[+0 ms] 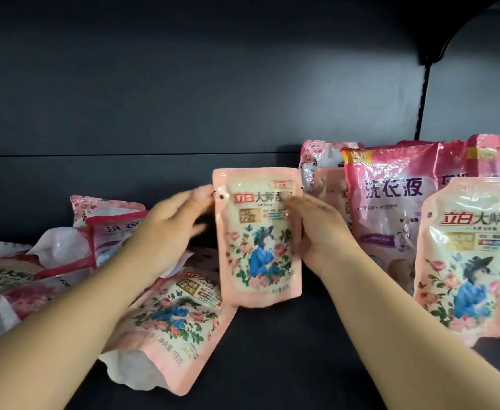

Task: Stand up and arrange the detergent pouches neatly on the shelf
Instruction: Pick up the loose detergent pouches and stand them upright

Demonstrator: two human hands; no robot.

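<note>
Both hands clamp one upright floral pouch (259, 238): left hand (168, 223) pinching its left edge, right hand (316, 229) its right. Fallen pouches (171, 321) left, standing pouches (464, 261) right.

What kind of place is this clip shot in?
Probably a shop aisle: a dark metal shelf with a slotted upright, stocked with many identical detergent pouches, one bearing what looks like a price sticker.

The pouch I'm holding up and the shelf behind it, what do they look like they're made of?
The held pouch looks like flexible plastic film with a fairly matte printed face; its edges are flat-sealed and it bulges softly. The shelf and its back panel look like dark painted metal, smooth with a dull sheen, though that is uncertain.
</note>
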